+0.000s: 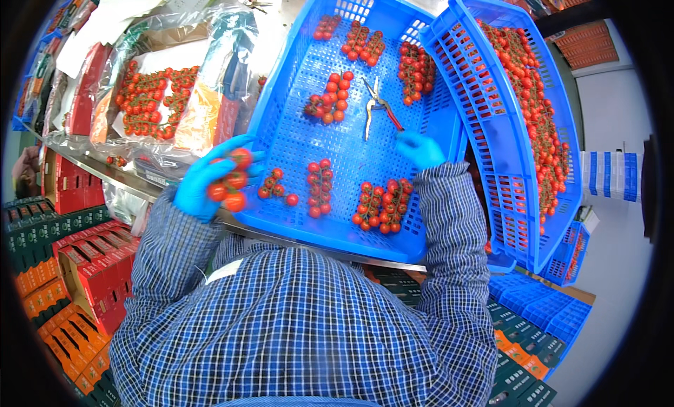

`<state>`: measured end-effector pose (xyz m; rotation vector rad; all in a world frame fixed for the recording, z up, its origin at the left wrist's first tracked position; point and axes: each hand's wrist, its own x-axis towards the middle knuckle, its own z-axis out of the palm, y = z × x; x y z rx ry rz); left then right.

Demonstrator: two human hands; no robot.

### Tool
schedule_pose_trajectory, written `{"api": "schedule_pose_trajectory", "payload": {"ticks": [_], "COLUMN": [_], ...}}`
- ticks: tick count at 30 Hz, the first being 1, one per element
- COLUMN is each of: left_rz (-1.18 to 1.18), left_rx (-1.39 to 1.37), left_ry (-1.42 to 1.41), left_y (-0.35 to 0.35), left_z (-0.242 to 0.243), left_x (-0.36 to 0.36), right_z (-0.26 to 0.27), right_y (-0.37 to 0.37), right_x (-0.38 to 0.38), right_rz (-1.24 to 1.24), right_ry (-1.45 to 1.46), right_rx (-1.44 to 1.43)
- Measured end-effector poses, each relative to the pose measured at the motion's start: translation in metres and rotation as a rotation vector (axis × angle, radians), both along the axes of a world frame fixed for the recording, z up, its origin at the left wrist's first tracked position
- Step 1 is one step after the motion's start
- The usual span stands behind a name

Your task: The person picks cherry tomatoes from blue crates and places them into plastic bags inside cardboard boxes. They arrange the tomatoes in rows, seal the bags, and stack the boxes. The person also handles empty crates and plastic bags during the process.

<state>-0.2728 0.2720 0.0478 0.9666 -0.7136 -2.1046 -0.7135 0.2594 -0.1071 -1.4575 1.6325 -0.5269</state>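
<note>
My left hand (210,178), in a blue glove, holds a small bunch of cherry tomatoes (231,181) at the near left corner of a blue plastic crate (295,138). My right hand (420,148), gloved too, is over the crate's right side, its fingers at the red handle end of pruning shears (376,99); whether it grips them I cannot tell. The shears lie with their blades apart, pointing away from me. Several vine tomato bunches lie around them in the crate, among them one at centre (334,97) and one near the front (319,188).
A tilted blue crate (474,107) full of vine tomatoes stands at the right. Left of the work crate, a plastic-lined carton (202,104) holds tomato bunches. Another pair of shears (255,0) lies at the back. Stacked red cartons (100,275) stand low on the left.
</note>
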Motion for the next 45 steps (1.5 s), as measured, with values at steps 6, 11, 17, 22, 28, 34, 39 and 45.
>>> {"api": "schedule_pose_trajectory", "payload": {"ticks": [6, 11, 17, 22, 28, 34, 39, 45], "left_rz": [0.111, 0.212, 0.668, 0.859, 1.104, 0.929, 0.984, 0.858], "left_rx": [-0.041, -0.132, -0.351, -0.42, -0.357, -0.41, -0.57, -0.386], "left_ry": [0.004, -0.077, -0.198, -0.335, -0.401, -0.344, -0.485, -0.878], "left_y": [0.005, 0.009, -0.002, -0.034, -0.101, -0.195, -0.235, -0.283], "left_z": [-0.008, -0.005, 0.018, 0.032, 0.004, -0.03, -0.015, -0.047], "left_x": [0.044, 0.077, 0.169, 0.31, 0.517, 0.663, 0.696, 0.715], "right_z": [-0.018, -0.028, -0.031, -0.035, 0.035, 0.125, 0.168, 0.172], "right_y": [0.038, 0.042, 0.065, 0.055, 0.051, -0.013, -0.062, -0.089], "right_x": [0.051, 0.07, 0.093, 0.109, 0.128, 0.269, 0.375, 0.409], "right_rz": [0.746, 0.495, 0.453, 0.327, -0.093, -0.353, -0.27, -0.343], "right_ry": [0.636, 0.208, 0.179, 0.253, -0.726, -1.365, -1.798, -0.887], "right_rx": [0.496, 0.421, 0.395, 0.56, 0.472, 0.518, 0.582, 0.109]}}
